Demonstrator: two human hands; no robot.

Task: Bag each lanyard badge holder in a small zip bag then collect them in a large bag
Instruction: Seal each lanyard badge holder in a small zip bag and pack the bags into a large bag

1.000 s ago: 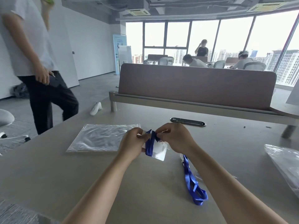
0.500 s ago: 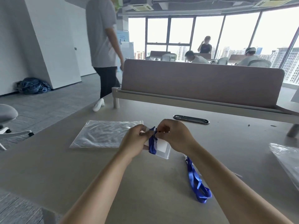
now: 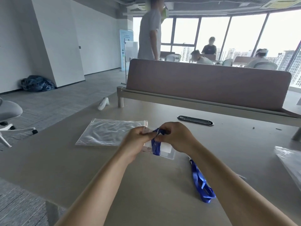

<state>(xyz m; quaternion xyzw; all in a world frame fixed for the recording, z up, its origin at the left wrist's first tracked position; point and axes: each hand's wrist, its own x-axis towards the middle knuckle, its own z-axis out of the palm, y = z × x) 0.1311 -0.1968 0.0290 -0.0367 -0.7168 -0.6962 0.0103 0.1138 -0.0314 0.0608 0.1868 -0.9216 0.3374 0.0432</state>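
Badge holder (image 3: 164, 148) with blue strap (image 3: 155, 146) sits half in the small bag (image 3: 170, 156), just above the table (image 3: 162, 185); left hand (image 3: 136, 141) pinches the bag mouth, right hand (image 3: 173, 137) pinches the strap; we judge best to fold the strap flat, feed it fully in, then seal.

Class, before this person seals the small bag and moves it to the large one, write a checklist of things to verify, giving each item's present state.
1. Both hands on the bag mouth: left hand and right hand pinch it. Ok.
2. Blue lanyard fully inside the small zip bag: strap shows at the mouth. Not ok.
3. Zip closed: cannot tell.
4. Large bag within reach, flat on the table. Ok.
5. Large bag's mouth open: cannot tell.
6. Second lanyard waiting, unbagged. Ok.
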